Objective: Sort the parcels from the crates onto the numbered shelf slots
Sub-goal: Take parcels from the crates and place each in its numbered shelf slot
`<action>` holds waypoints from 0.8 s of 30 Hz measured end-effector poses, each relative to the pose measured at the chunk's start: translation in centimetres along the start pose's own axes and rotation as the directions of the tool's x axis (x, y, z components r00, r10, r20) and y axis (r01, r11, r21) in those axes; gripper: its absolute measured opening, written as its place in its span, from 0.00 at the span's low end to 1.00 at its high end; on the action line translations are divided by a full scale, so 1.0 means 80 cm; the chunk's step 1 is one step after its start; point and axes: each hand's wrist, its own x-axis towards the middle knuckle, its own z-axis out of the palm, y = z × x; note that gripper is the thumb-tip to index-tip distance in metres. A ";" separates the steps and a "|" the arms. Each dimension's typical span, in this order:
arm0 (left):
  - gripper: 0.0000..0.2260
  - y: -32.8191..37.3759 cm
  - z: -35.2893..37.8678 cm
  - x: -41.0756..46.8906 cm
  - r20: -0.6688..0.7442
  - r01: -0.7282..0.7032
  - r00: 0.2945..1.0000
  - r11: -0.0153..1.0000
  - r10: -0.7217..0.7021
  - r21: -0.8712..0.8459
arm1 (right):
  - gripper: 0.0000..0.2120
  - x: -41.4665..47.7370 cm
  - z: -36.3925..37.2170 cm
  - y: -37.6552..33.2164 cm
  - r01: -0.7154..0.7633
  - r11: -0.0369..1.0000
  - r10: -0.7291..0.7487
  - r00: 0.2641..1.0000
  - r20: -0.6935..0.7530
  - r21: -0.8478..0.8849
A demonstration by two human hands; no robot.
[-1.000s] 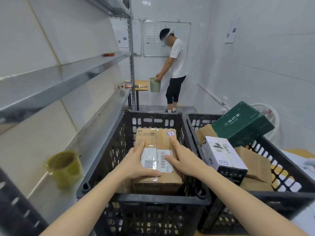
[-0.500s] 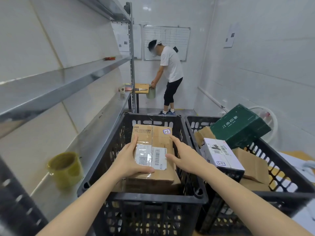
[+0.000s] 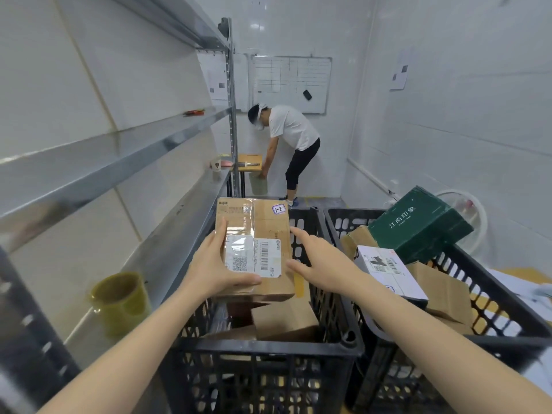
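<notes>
The left hand (image 3: 215, 264) is gripping the cardboard parcel (image 3: 257, 231) by its near left edge, thumb lying across the white label, holding it above the near black crate (image 3: 263, 354). The right hand (image 3: 316, 259) is hovering flat and open just right of the parcel, gripping nothing. More boxes are lying inside the crate, beneath the parcel.

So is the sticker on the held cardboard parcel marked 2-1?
No, the sticker at the far corner of the cardboard parcel reads 1-2.
</notes>
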 end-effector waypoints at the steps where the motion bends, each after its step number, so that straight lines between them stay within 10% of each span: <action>1: 0.64 0.004 -0.004 0.001 -0.015 -0.011 1.000 1.000 0.011 0.000 | 0.34 0.002 -0.005 -0.002 0.008 1.000 -0.009 1.000 -0.012 -0.018; 24: 0.66 0.144 -0.031 -0.076 -0.355 0.074 0.934 0.994 -0.041 0.081 | 0.34 -0.027 -0.130 0.027 0.353 0.933 -0.358 0.930 -0.090 -0.063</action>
